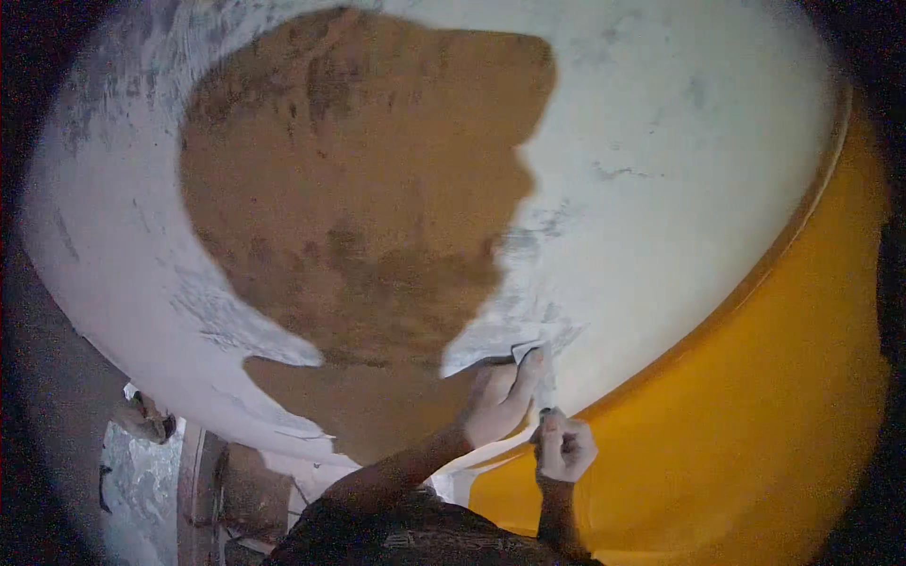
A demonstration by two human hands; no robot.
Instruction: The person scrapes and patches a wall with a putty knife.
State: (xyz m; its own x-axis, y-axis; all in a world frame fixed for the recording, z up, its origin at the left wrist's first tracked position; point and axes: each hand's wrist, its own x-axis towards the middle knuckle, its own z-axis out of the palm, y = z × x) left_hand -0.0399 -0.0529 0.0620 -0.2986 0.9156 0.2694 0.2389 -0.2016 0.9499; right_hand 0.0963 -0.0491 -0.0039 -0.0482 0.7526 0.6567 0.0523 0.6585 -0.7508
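Observation:
A pale wall (661, 236) with grey smears fills most of the view. Close to its lower part, my left hand (495, 404) is closed, thumb uppermost, on a small flat whitish plate with a dark edge (528, 350), which looks like a scraper. Just right of it and lower, my right hand (569, 451) makes a fist round a thin tool with a dark end and a pale blade (546, 389), seemingly a putty knife. The blade points up toward the plate. Whether the two tools touch I cannot tell.
A large brownish shadow (359, 189) of a head and shoulders falls across the wall. An orange-yellow surface (717, 424) borders it at the right along a curved-looking edge. At the lower left are a brown box-like object (255, 491) and a grey-white patch (142, 495).

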